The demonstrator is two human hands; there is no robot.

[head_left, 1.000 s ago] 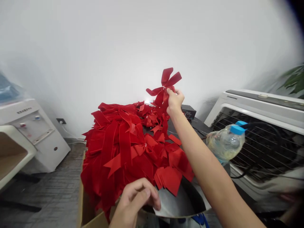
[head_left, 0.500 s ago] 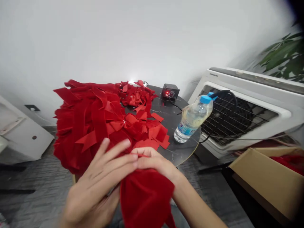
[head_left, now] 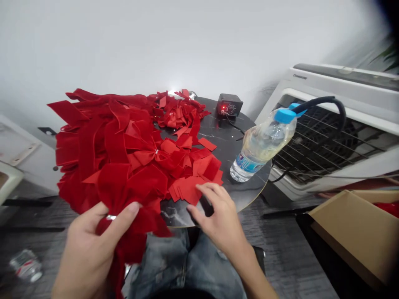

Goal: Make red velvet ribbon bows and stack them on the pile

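My left hand (head_left: 90,245) is shut on a red velvet bow (head_left: 124,195) at the lower left, with a small silver band (head_left: 110,217) around its pinched middle. My right hand (head_left: 218,220) lies open, its fingertips at the edge of a stack of cut red velvet pieces (head_left: 190,187), holding nothing. A large heap of red velvet bows (head_left: 96,141) covers the left of the round dark marble table (head_left: 229,133). A smaller pile of bows (head_left: 177,116) lies behind it.
A clear water bottle with a blue cap (head_left: 262,147) stands on the table beside a small black control box (head_left: 230,105). A white louvred cooler (head_left: 330,137) is on the right, and an open cardboard box (head_left: 355,232) sits lower right. My jeans (head_left: 183,265) show below the table.
My hands have come apart from working together. The left now grips a bow with a silver band at its middle, and the right has moved to the cut pieces. The view has shifted slightly.
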